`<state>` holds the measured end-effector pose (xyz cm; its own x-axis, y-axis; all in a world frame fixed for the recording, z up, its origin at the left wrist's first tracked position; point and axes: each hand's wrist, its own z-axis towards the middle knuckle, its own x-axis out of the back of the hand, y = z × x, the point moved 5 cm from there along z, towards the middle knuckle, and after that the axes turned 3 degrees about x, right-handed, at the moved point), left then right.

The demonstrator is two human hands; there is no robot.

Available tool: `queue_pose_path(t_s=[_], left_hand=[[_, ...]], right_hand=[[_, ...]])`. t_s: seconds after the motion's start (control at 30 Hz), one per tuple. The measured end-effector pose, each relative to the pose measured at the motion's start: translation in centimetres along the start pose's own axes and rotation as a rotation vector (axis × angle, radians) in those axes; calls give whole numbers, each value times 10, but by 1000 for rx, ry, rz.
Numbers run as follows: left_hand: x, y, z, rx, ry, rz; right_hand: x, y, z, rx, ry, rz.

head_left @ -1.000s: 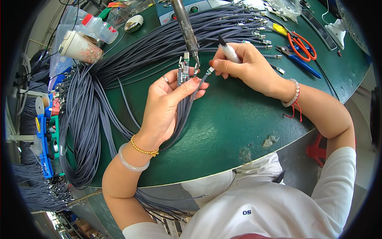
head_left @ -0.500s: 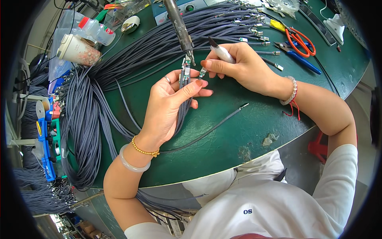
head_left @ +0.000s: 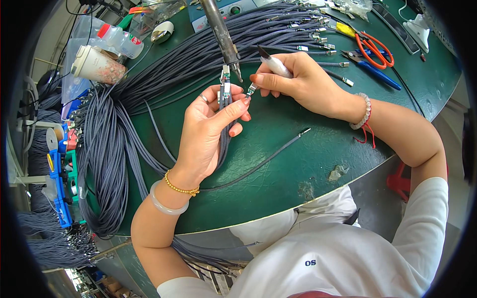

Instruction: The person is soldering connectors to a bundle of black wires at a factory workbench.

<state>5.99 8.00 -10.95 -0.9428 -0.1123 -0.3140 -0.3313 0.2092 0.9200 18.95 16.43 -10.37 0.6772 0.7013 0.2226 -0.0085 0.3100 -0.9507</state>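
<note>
My left hand [head_left: 206, 124] is closed round several dark braided cables [head_left: 226, 102], whose metal plug ends stick up past the fingers. My right hand [head_left: 303, 82] pinches a small metal connector [head_left: 251, 90] between thumb and fingertips, close to the left thumb. Tucked in the same right hand is a white brush [head_left: 278, 67] with a dark pointed tip that points up and left. Just above the connector, the tip of a soldering iron [head_left: 236, 64] comes down from the top. It looks apart from the connector, though I cannot tell whether it touches the plugs behind.
A large bundle of braided cables [head_left: 198, 54] spreads over the green table [head_left: 278, 184]. One loose cable [head_left: 268, 160] lies near the front. Orange-handled scissors [head_left: 375, 52], blue-handled pliers [head_left: 377, 74] and a phone [head_left: 396, 30] lie right. A cup [head_left: 99, 64] and bottle [head_left: 121, 40] stand left.
My left hand has shifted slightly left with its cables, and its fingers have drawn in a little. My right hand stays nearly in place, still pinching the connector and holding the brush.
</note>
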Motion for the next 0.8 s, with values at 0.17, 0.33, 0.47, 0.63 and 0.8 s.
queue_pose_path(t_s=[0.17, 0.33, 0.47, 0.63, 0.8], left_hand=[[-1, 1, -2, -14, 7, -4], [-2, 2, -4, -22, 26, 13], [-1, 4, -5, -30, 25, 10], [-1, 6, -6, -41, 23, 3], [-2, 10, -8, -58, 17, 1]], right_hand=[[0, -2, -2, 5, 1, 3], [0, -3, -3, 2, 1, 4], [-1, -2, -3, 27, 12, 17], [-1, -6, -3, 26, -1, -1], [-3, -10, -3, -23, -20, 82]])
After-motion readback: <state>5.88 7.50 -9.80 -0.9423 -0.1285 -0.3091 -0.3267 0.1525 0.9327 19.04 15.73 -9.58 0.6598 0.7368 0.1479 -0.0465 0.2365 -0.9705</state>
